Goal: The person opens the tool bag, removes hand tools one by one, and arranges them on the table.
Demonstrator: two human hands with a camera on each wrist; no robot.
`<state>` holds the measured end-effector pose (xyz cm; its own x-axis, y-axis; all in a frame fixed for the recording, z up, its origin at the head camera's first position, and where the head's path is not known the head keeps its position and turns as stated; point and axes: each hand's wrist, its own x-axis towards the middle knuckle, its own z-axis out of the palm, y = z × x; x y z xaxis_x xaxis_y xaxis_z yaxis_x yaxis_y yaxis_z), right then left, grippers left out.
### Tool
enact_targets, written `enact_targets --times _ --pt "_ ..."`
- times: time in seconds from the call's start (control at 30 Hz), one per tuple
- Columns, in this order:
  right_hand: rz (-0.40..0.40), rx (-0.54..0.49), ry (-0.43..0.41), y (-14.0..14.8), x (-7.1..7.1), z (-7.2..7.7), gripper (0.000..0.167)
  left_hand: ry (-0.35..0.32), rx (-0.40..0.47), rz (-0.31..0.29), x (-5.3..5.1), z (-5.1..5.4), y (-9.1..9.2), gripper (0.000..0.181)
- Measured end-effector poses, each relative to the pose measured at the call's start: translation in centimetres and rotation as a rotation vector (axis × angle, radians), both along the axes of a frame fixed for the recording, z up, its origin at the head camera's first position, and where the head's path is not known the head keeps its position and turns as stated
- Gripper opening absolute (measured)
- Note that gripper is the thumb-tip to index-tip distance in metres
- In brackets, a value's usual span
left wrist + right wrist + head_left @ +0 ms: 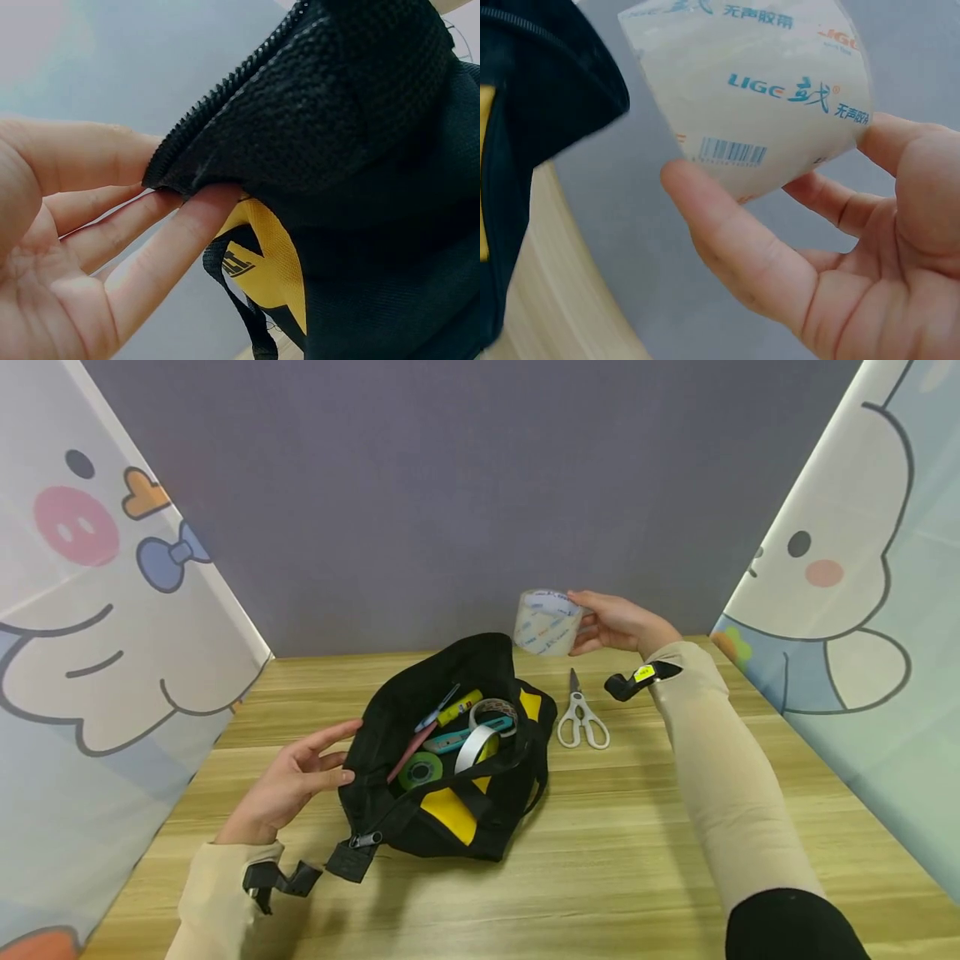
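Note:
My right hand [617, 622] grips a wide roll of clear packing tape [549, 623] above the table, beyond the bag's far right side. Blue and orange print and a barcode show through the roll [772, 97] in the right wrist view. At the left, my left hand [292, 781] pinches the zippered rim of a black and yellow tool bag [480, 656], whose mouth gapes upward. Inside lie a teal utility knife [450, 740], a yellow-green glue stick [459, 708], a pen [427, 720], a green tape roll [420, 771] and a white tape roll [476, 750].
White-handled scissors [576, 718] lie on the wooden table [637, 860], right of the bag. A grey panel [465, 510] rises behind the table. Cartoon-printed panels [82, 568] stand along both sides.

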<state>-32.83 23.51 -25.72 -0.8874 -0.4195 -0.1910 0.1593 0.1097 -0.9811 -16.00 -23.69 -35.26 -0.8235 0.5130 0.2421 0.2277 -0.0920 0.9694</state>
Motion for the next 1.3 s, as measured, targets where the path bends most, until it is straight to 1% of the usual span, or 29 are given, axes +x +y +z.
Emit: enact_targets --times 0.17,0.37,0.43,0.5,0.6,0.77,0.87,0.93,1.03,1.1,1.17,1.3 --pt "-0.056 0.002 -0.005 1.9 -0.1 -0.8 0.043 0.002 -0.015 0.008 -0.1 0.2 0.0 0.065" --pt "-0.101 -0.016 -0.040 3.8 -0.4 -2.1 0.059 0.004 -0.014 0.009 -0.1 0.2 0.0 0.066" --pt "-0.112 -0.020 -0.049 4.4 -0.4 -2.5 0.061 0.005 -0.014 0.008 -0.1 0.1 -0.1 0.066" --pt "-0.131 -0.027 -0.058 4.9 -0.4 -3.0 0.058 0.008 -0.015 0.007 -0.1 0.1 -0.1 0.066" --pt "-0.157 -0.034 -0.061 6.0 -0.4 -3.8 0.049 0.013 -0.016 0.005 -0.1 0.1 -0.1 0.065" --pt "-0.173 -0.048 -0.067 7.8 -0.3 -5.6 0.037 0.018 -0.016 0.001 -0.3 0.1 0.0 0.065" --pt "-0.184 -0.054 -0.078 8.7 -0.3 -6.9 0.036 0.016 -0.017 0.001 -0.3 0.1 -0.1 0.065" --pt "-0.185 -0.054 -0.088 9.2 -0.2 -7.8 0.043 0.013 -0.013 0.000 -0.3 0.1 -0.1 0.066" --pt "-0.192 -0.080 -0.117 10.0 0.0 -9.1 0.044 0.013 -0.005 -0.007 -0.3 0.0 -0.1 0.066" --pt "-0.203 -0.100 -0.138 10.6 0.1 -10.0 0.040 0.016 -0.002 -0.009 -0.3 -0.1 -0.1 0.066" --pt "-0.219 -0.120 -0.154 11.1 0.2 -10.8 0.029 0.020 0.000 -0.010 -0.3 -0.1 -0.1 0.066" --pt "-0.235 -0.112 -0.158 11.6 0.5 -11.9 0.027 0.024 -0.001 -0.007 -0.3 -0.1 0.0 0.066"
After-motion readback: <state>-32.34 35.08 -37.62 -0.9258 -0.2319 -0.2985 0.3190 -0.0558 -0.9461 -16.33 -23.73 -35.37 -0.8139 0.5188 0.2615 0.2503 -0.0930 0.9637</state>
